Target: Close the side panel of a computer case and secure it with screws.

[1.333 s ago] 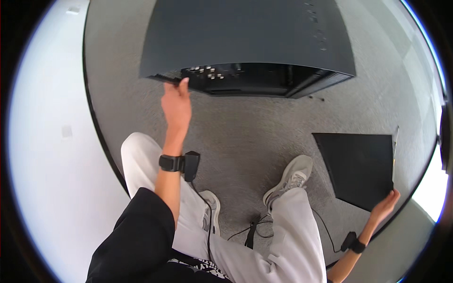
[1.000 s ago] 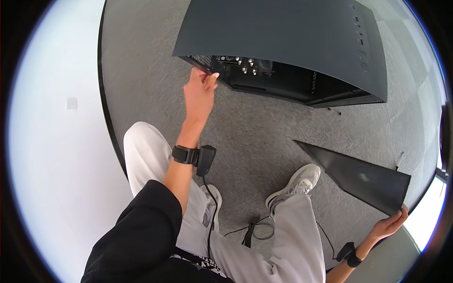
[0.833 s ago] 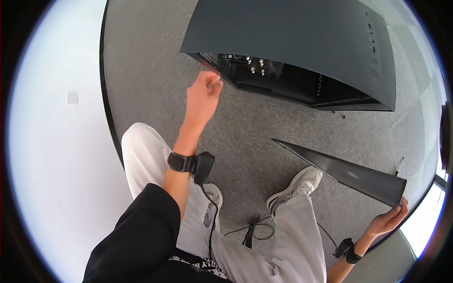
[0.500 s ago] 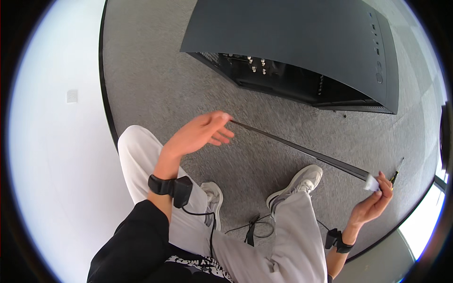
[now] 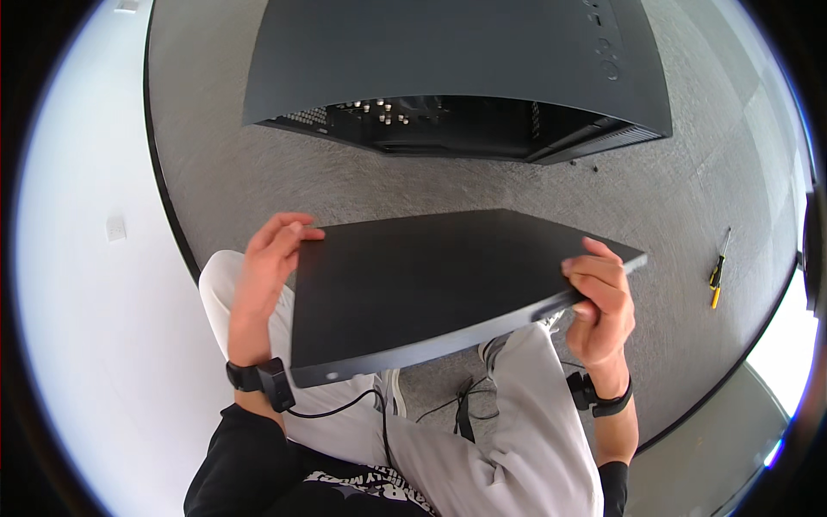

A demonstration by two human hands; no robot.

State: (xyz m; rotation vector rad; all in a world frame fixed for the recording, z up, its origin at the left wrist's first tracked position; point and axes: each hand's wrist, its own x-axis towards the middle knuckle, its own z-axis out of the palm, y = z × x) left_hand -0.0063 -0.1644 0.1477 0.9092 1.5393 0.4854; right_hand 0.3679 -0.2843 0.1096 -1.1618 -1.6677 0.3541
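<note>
- The black panel (image 5: 431,289) is held flat and roughly level in front of the person, between the two hands and above their knees, probably so its broad face can be looked over.
- The left hand (image 5: 267,276) grips the panel's left edge; its fingers (image 5: 289,231) curl over the far left corner onto the top face, closed on the panel, with the thumb hidden behind it.
- The right hand (image 5: 599,302) clamps the right end; its fingers (image 5: 594,277) wrap over the top of the near right edge, closed tight, with the thumb tucked under. Gripping at both ends likely keeps the wide, thin sheet from tipping.
- The panel's long near edge faces the person, and a small round hole shows on that edge near the left end.
- Farther away on the grey carpet (image 5: 215,164) stands the black computer case (image 5: 457,69), its near side open so the inner parts show; it is well apart from the panel.
- A yellow-handled screwdriver (image 5: 717,274) lies on the carpet to the right, beyond the right hand and untouched.
- Both wrists wear black bands, and a cable runs from the left one.
</note>
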